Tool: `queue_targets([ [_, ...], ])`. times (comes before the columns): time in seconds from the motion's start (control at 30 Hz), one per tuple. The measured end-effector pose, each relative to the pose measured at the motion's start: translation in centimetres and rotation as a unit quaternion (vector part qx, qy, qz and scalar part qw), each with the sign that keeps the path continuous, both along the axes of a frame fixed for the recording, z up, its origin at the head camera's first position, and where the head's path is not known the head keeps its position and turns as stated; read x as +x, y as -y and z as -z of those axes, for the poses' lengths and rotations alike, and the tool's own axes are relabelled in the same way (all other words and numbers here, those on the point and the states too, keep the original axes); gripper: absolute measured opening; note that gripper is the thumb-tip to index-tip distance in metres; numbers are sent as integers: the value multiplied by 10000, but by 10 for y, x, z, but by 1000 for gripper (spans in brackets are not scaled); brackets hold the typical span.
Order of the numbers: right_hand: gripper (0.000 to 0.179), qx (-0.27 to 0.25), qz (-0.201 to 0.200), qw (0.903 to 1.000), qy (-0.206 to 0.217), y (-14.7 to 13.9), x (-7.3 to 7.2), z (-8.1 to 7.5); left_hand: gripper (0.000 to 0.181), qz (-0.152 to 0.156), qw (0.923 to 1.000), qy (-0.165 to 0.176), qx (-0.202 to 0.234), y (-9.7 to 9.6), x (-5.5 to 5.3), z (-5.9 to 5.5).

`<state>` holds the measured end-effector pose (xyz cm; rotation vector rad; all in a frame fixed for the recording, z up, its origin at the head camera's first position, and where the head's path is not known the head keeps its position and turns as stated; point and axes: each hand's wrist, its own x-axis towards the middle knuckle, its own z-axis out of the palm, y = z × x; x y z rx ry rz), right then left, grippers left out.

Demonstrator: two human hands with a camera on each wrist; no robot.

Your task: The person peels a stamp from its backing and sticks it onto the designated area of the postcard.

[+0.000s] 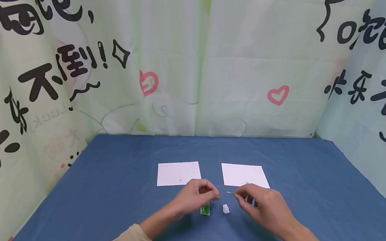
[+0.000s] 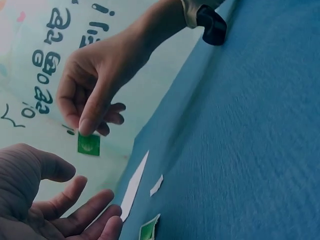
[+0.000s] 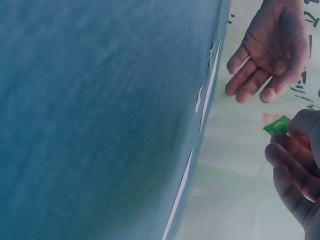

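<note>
Between thumb and fingertips, my right hand (image 1: 267, 206) pinches a small green stamp-like square (image 2: 89, 144), seen almost edge-on in the head view. It is held up above the blue cloth. My left hand (image 1: 195, 193) hovers to the left of it, holding nothing, its fingers loosely bent and the palm showing in the right wrist view. Below the left hand lies a second green stamp-like piece (image 1: 205, 210) with a pale edge, partly covered by that hand in the head view. A small white paper scrap (image 1: 225, 209) lies just to its right, between the hands.
Two white sheets lie side by side beyond the hands, a left sheet (image 1: 178, 171) and a right sheet (image 1: 244, 172), each with small faint print. The blue cloth (image 1: 133, 187) covers the table. Pale printed curtains (image 1: 181, 60) enclose its back and sides.
</note>
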<state>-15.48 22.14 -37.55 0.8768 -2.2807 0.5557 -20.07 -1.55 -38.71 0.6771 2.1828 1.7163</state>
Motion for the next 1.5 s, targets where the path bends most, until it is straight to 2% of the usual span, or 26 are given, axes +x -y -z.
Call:
queue_targets([
  [0.13,27,-261,147,9991,306,-2,-2,0,12,-201,9973,-635,-319,-1,-6,3],
  [0.23,27,-403,269,9975,520,-5,-5,2,10,-251,9936,-981,-509,-2,-10,5],
  [0.43,20,-728,486,9904,1074,-13,-11,5,7,-257,9881,-1291,-791,-5,-19,9],
  [0.7,15,-1278,814,9753,1607,-24,-18,3,13,-273,9865,-1362,-865,-9,-28,9],
  [0.93,5,-1706,967,9548,2236,-34,-23,-3,18,-376,9882,-1254,-800,-14,-39,7],
  [1.13,11,-1886,1173,9375,2678,-40,-31,-7,21,-434,9891,-1187,-761,-17,-44,4],
  [1.3,19,-2061,1311,9206,3046,-43,-36,-8,23,-476,9883,-1269,-697,-19,-45,6],
  [1.5,22,-2284,1439,9075,3218,-44,-43,-6,25,-591,9878,-1325,-573,-24,-47,6],
])
